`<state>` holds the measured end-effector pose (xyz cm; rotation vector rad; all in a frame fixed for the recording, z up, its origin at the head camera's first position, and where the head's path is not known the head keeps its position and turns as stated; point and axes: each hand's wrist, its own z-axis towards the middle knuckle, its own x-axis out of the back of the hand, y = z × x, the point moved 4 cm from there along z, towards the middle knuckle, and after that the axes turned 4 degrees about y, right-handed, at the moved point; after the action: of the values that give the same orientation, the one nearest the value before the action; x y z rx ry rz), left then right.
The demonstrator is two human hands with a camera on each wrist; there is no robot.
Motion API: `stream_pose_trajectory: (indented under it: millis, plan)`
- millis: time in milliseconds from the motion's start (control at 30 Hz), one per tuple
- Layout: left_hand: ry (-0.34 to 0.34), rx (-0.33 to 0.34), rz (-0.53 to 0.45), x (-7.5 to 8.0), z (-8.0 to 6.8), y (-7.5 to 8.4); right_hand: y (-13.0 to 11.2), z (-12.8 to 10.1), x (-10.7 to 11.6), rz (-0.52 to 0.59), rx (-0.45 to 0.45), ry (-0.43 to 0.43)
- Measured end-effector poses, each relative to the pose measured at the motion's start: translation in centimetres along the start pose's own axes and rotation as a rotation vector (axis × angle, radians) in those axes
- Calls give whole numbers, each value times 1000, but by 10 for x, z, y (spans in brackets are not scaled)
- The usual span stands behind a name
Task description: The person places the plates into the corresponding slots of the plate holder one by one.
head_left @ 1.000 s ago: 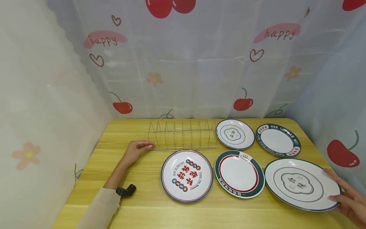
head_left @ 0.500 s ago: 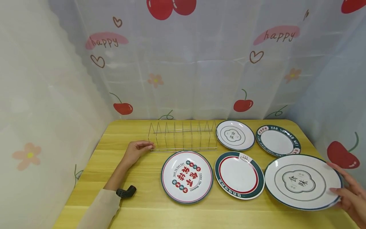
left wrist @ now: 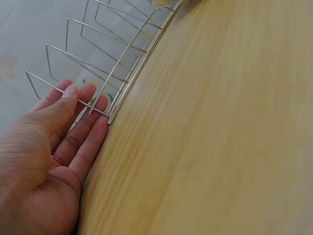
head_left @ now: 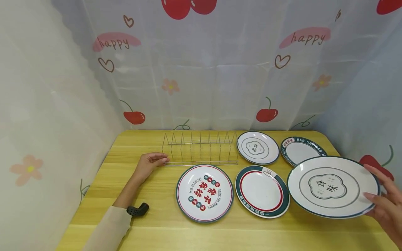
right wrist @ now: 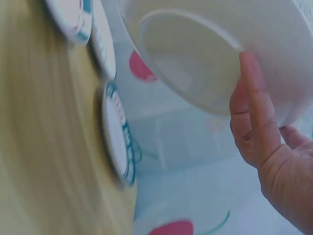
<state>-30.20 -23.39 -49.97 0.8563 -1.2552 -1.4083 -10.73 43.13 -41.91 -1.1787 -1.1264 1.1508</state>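
A large white plate [head_left: 333, 205] with a dark blue rim and a flower-shaped emblem is held up off the table by my right hand [head_left: 386, 198]. The thumb lies over its rim, and in the right wrist view fingers [right wrist: 261, 107] support the pale underside [right wrist: 190, 58]. At the table's left-centre, my left hand [head_left: 152, 165] pinches the left end of a wire dish rack [head_left: 201, 162]. Seen from the left wrist, thumb and fingers [left wrist: 63, 112] close around the rack's end wire [left wrist: 54, 85]. No plate stands in the rack's slots.
In front of the rack lies a plate with red characters [head_left: 204, 212]. Right of it is a green-and-red-rimmed plate [head_left: 262, 191]. A small blue-rimmed plate [head_left: 267, 153] and a green-rimmed lettered plate [head_left: 301, 153] lie behind. A patterned curtain [head_left: 213, 87] encloses the wooden table [head_left: 163, 230].
My right hand has raised the large plate off the table and moved it up and slightly back, so it now covers part of the lettered plate. The left hand stays on the rack.
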Motion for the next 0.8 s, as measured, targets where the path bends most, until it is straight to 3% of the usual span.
stream_pose_trajectory:
  millis: [267,467,667,800]
  plan:
    - [6,12,4,-1,-3,-1,-39,12,-53,165,132,-86]
    - [26,12,6,3,1,-16,-63,20,-93,216,169,-199]
    - [3,21,-8,0,0,-4,-72,28,-124,269,187,-296]
    - [7,14,-5,0,0,-1,-78,36,-144,250,186,-316]
